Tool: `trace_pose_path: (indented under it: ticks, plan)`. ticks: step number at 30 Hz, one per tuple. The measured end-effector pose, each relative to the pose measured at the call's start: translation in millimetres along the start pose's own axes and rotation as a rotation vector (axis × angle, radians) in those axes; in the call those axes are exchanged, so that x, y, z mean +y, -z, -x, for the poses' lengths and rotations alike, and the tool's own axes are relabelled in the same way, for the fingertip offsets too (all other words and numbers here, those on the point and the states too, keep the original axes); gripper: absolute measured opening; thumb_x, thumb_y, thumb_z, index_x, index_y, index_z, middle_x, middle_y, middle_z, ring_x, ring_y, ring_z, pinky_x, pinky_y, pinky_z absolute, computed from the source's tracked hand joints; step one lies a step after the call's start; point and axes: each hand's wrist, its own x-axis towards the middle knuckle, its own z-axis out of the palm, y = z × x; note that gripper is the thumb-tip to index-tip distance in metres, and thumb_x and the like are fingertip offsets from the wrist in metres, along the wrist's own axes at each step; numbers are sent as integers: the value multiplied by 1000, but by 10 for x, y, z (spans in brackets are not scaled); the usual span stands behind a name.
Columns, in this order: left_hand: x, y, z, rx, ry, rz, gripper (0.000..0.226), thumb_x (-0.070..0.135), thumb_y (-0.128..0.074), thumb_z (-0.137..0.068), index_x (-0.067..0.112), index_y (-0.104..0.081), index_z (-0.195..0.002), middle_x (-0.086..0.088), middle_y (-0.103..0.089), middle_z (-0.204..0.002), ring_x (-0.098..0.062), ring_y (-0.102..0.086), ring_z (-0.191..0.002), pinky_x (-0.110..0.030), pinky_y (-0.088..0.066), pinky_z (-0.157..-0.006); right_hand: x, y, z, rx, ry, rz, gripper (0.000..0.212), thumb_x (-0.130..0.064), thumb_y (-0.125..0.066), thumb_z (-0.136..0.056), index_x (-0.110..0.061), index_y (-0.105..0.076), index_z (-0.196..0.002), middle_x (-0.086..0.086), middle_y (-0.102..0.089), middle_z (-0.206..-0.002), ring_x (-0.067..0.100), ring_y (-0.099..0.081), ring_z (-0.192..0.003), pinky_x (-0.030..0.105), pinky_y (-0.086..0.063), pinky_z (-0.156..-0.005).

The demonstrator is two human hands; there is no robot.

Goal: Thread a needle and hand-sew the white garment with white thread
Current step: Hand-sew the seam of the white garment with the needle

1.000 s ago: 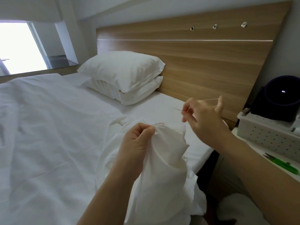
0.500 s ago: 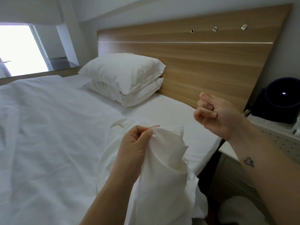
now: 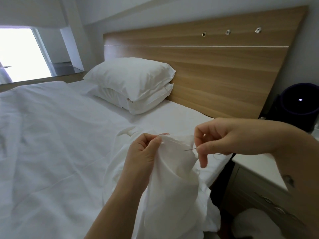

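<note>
The white garment [image 3: 172, 178] hangs in a bunched fold over the bed's right side. My left hand [image 3: 143, 152] pinches its top edge between thumb and fingers. My right hand [image 3: 222, 135] is just right of that edge and pinches a thin needle [image 3: 189, 149], whose tip points left at the raised fabric. A faint white thread [image 3: 218, 154] trails from the needle under my right palm. The needle's tip looks just short of the cloth.
The white bed [image 3: 51, 144] fills the left, with two stacked pillows [image 3: 134, 87] against the wooden headboard [image 3: 215, 66]. A white bedside cabinet [image 3: 255, 168] stands at the right, with a dark round object [image 3: 300, 100] behind it.
My right hand had pulled up and away to the right with curled fingers; it has come back down to the garment's edge with the needle pointing at the cloth. My left hand kept its hold.
</note>
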Motion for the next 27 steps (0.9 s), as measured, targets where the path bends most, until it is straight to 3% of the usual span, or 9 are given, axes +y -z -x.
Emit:
trace_pose_path:
  ticks: [3,7,9,11,14,18,22,25,27]
  plan:
    - [4,-15,8,4,4,-12,24,10,-55,-93,16,-60,-70,6,-76,-94,-12,-67,-94,-39,-48,-93,0,8,-41,188,282,-199,12,-27,-60,-91,-17,-58,-86,-2,-71,-72,20,-42,-55,21,-37,-56]
    - [9,-16,13,9,23,-21,25,10,-55,-93,17,-60,-70,7,-76,-93,-10,-68,-91,-37,-50,-91,-61,-23,-203,463,565,-628,8,-28,-63,-80,-20,-59,-79,0,-70,-68,22,-64,-84,40,-46,-97]
    - [11,-12,13,13,25,-21,24,10,-55,-93,16,-60,-70,7,-76,-94,-11,-68,-94,-37,-50,-93,-115,-49,-270,452,592,-919,4,-15,-55,-80,-12,-52,-78,3,-66,-61,19,-69,-77,40,-53,-91]
    - [10,-5,6,23,24,-22,24,10,-54,-93,16,-60,-71,7,-76,-93,-11,-68,-95,-37,-49,-93,-156,-70,-288,465,550,-1009,3,-12,-53,-79,-10,-50,-78,5,-61,-56,13,-59,-49,30,-58,-60]
    - [10,6,-6,23,25,-21,21,10,-54,-94,14,-60,-74,8,-76,-94,-13,-67,-97,-39,-48,-96,-120,-47,-264,500,375,-816,8,-10,-55,-84,-9,-48,-80,6,-62,-58,7,-32,-35,20,-37,-42]
    - [-3,21,-19,35,20,-34,19,11,-54,-94,13,-61,-76,9,-75,-94,-13,-67,-99,-38,-48,-96,-34,-8,-214,529,25,-210,9,-9,-54,-96,-9,-52,-87,0,-74,-74,11,-36,-43,23,-36,-45]
    - [-7,12,-19,34,23,-25,20,10,-54,-94,13,-61,-75,8,-75,-93,-9,-67,-93,-32,-49,-87,0,-57,-235,534,-88,112,10,-13,-53,-96,-15,-55,-86,-8,-74,-77,4,-38,-38,16,-30,-40]
    - [-8,20,-17,36,18,-20,21,10,-54,-94,14,-61,-74,8,-76,-93,-8,-68,-91,-29,-48,-85,-27,-52,-192,341,-147,252,8,-17,-52,-96,-18,-56,-90,-11,-73,-75,1,-44,-40,14,-33,-43]
    - [-3,28,-15,40,7,-27,23,10,-55,-94,15,-61,-72,9,-75,-90,-7,-67,-88,-30,-48,-84,-69,-43,-142,179,-85,156,6,-18,-54,-96,-17,-56,-91,-8,-71,-69,4,-40,-45,16,-34,-47]
